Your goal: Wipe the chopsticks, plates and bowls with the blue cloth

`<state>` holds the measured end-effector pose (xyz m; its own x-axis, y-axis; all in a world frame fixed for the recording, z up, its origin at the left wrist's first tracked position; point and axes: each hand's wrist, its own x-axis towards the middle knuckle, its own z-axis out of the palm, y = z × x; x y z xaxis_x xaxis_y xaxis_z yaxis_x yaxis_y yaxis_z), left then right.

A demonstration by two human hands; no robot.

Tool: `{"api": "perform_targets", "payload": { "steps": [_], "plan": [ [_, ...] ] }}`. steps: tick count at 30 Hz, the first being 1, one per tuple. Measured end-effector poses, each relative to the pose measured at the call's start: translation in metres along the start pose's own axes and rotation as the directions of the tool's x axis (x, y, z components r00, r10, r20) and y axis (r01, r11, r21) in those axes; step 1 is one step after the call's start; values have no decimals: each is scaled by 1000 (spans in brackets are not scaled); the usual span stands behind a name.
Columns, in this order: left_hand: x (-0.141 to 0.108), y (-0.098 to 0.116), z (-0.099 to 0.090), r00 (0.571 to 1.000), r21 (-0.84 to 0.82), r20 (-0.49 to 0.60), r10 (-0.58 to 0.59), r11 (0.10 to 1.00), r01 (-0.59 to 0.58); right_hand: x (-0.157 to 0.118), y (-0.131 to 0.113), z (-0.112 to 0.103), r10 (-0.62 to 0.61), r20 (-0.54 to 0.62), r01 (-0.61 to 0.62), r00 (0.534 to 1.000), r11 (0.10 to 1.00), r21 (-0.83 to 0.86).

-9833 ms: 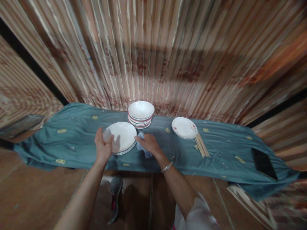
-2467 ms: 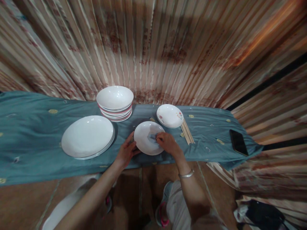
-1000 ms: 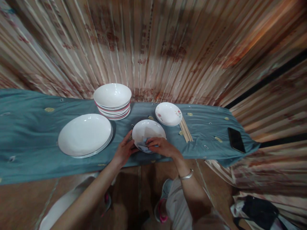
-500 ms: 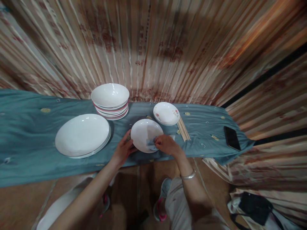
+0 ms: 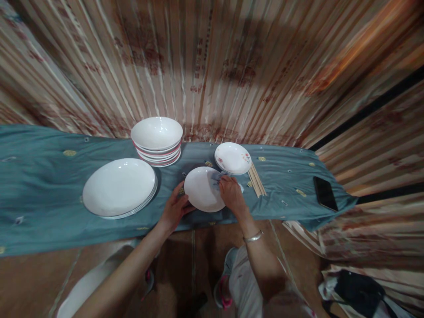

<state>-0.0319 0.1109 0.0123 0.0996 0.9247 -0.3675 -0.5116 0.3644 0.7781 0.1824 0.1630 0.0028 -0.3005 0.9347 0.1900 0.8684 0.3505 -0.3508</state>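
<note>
A white plate [image 5: 202, 191] is held at the table's front, tilted slightly. My left hand [image 5: 175, 206] grips its left rim, thumb at the edge and fingers underneath. Over the plate's right side, my right hand [image 5: 232, 194] is closed on a thin bluish-grey cloth [image 5: 217, 177], pressed against the upper right of the surface. Much of the cloth is hidden by the fingers. Just behind that hand are small floral plates [image 5: 233, 155], stacked, with several wooden chopsticks [image 5: 257, 180] lying beside them.
Large oval white plates [image 5: 119, 187] are stacked at left, and white bowls with red bands [image 5: 157, 137] stand behind them. A black phone [image 5: 325, 193] lies near the right end of the green tablecloth [image 5: 288, 176]. Pleated curtains [image 5: 185, 66] hang behind the table.
My right hand has slid the cloth from the plate's lower right up to its upper right. My left hand keeps its hold on the rim. The view has shifted slightly.
</note>
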Motion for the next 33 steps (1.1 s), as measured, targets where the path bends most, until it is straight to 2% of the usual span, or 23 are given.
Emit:
{"api": "perform_targets", "payload": {
  "steps": [3,6,9,16,24,33],
  "plan": [
    [-1,0,0,1000,-5,18,-8,1000,8,6,-3,4,70,-57,-65,996,994,87],
    [-1,-1,-1,999,-9,39,-15,1000,15,11,-6,10,123,-32,-116,992,977,178],
    [-1,-2,-3,999,-14,43,-14,1000,14,16,-9,17,131,-35,-122,991,972,199],
    [-1,-1,-2,999,-18,42,-14,1000,14,24,-24,25,56,-21,-50,998,977,209],
    [-1,-1,-1,999,-38,34,-14,999,16,34,-37,37,-75,24,59,997,915,400],
    [3,-5,-4,1000,-75,-5,-28,997,27,28,-57,26,-224,136,110,965,819,563]
  ]
}}
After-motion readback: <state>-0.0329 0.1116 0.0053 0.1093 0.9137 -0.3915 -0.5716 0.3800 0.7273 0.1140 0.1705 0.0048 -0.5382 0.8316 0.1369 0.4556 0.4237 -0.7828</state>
